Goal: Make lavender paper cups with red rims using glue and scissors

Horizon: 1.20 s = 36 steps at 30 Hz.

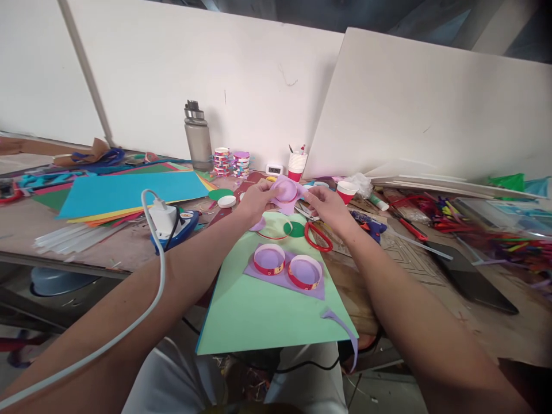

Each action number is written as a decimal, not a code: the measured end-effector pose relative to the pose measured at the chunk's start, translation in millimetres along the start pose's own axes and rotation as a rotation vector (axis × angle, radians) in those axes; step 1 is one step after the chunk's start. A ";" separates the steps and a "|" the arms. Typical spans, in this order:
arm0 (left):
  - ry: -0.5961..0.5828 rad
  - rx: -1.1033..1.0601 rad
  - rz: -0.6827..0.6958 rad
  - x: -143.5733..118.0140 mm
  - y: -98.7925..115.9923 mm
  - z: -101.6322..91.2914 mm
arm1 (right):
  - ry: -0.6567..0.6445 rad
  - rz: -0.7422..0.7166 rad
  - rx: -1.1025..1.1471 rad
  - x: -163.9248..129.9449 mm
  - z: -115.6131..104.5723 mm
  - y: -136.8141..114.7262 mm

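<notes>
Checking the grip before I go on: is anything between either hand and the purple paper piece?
Nothing visible. The left hand and right hand both hold the purple paper piece directly, raised above the green sheet. The red scissors lie below, clear of both hands.

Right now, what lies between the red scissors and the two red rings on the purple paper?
Head view: only bare green sheet between scissors and rings.

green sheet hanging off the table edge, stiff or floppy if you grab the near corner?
Probably floppy: the green sheet looks thin, and it overhangs the table edge toward the lap. Likely light, so a push may slide it along with the two red-rimmed rings and the purple scrap lying on it. Lifting one corner would likely bend it and tip those rings.
</notes>
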<state>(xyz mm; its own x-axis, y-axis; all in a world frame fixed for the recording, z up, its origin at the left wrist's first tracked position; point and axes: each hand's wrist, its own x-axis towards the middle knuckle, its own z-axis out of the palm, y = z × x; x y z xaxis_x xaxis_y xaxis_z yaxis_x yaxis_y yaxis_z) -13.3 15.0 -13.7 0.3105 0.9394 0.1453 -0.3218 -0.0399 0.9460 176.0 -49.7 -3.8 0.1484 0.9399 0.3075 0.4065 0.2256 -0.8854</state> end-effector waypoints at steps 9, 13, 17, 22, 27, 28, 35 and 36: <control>0.119 0.191 -0.043 0.1 1.1 -1.5 | -0.893 0.119 -0.416 -15.2 -26.7 -33.9; 0.131 0.339 -0.072 -0.1 -2.4 -2.3 | -1.098 0.017 -0.556 -24.8 -21.3 -42.9; 0.120 0.540 -0.076 -2.0 -4.1 -3.2 | -1.069 -0.057 -0.658 -28.8 -15.9 -42.1; 0.099 0.773 0.295 -6.0 4.5 -1.2 | -0.846 -0.180 -0.668 -30.8 -14.9 -45.0; -0.115 0.503 0.183 -9.1 14.4 2.8 | -0.501 -0.545 -0.669 -27.8 -10.6 -40.0; -0.192 0.405 0.079 -9.3 15.1 3.4 | -0.438 -0.609 -0.673 -26.3 -9.9 -38.1; -0.632 0.173 -0.248 -14.4 17.9 3.5 | -0.147 -0.740 -0.715 -17.4 -10.6 -29.0; -0.645 0.191 -0.207 -15.4 18.5 2.8 | -0.122 -0.744 -0.697 -17.6 -10.3 -28.9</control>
<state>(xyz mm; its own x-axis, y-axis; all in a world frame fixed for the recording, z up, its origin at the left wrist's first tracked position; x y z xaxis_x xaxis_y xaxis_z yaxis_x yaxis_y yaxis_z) -21.5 -1.1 2.4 0.8360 0.5470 0.0436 -0.0541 0.0030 0.9985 170.9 -75.4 20.0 -0.4315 0.6515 0.6239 0.7975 0.5988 -0.0736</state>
